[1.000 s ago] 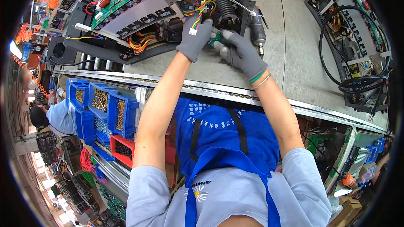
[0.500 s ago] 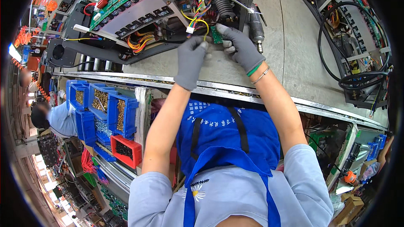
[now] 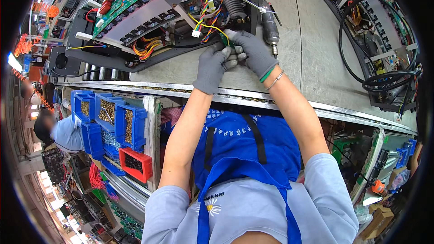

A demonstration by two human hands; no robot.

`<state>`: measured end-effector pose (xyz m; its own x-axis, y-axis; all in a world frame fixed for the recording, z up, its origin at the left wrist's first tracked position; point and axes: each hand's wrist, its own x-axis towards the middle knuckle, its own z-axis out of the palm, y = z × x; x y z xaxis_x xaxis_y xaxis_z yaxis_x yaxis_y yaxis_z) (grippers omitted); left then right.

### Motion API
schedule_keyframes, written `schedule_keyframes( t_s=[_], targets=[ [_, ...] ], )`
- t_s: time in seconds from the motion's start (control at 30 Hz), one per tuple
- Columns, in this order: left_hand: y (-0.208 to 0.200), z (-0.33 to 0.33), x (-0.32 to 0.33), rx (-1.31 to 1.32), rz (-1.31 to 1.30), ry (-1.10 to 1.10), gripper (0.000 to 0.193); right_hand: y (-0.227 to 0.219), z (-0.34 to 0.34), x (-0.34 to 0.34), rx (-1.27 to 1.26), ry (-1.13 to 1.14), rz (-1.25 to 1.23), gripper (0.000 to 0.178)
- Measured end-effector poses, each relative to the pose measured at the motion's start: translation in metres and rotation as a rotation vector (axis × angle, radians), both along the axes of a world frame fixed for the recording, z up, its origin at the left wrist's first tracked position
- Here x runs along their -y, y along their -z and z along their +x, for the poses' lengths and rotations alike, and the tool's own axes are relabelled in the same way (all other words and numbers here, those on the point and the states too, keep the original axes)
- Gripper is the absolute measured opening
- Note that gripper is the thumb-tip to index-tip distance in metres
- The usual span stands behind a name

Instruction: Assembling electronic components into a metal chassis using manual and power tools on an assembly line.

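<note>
Left hand: gloved (image 3: 210,71), fingers bent in beside the board; whether its grip pinches anything cannot be told.
Right hand: gloved (image 3: 256,54), grip closed on the board between thumb and fingers.
Small green circuit board (image 3: 227,41): between the hands, above the worktop (image 3: 312,72), just before the open chassis (image 3: 144,29).
Yellow wire (image 3: 212,26): curves out of the chassis toward the board.
White plug (image 3: 196,33): hangs near the left hand.
Power driver (image 3: 270,29): lies beside the chassis, near the right hand.
</note>
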<state>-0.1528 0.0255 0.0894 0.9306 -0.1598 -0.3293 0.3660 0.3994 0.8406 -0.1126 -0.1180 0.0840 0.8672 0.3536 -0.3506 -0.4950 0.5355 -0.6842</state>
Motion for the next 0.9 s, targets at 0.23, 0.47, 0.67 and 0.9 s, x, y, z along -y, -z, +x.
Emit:
schedule_keyframes(
  t_s=[0.23,0.47,0.67,0.9],
  targets=[
    [0.009,0.002,-0.002,0.047,-0.040,-0.094,0.031,0.006,0.001,-0.008,-0.015,0.028,0.092,0.019],
    [0.011,0.010,0.007,0.354,1.055,-0.171,0.045,-0.008,-0.003,-0.004,0.007,0.049,0.080,0.022],
    [0.014,0.008,0.016,0.626,1.237,-0.307,0.059,-0.011,-0.003,-0.003,0.031,0.057,0.003,0.024],
    [0.000,0.038,-0.001,0.369,0.722,0.080,0.056,-0.035,-0.005,0.010,0.127,0.063,-0.408,0.030]
  ],
)
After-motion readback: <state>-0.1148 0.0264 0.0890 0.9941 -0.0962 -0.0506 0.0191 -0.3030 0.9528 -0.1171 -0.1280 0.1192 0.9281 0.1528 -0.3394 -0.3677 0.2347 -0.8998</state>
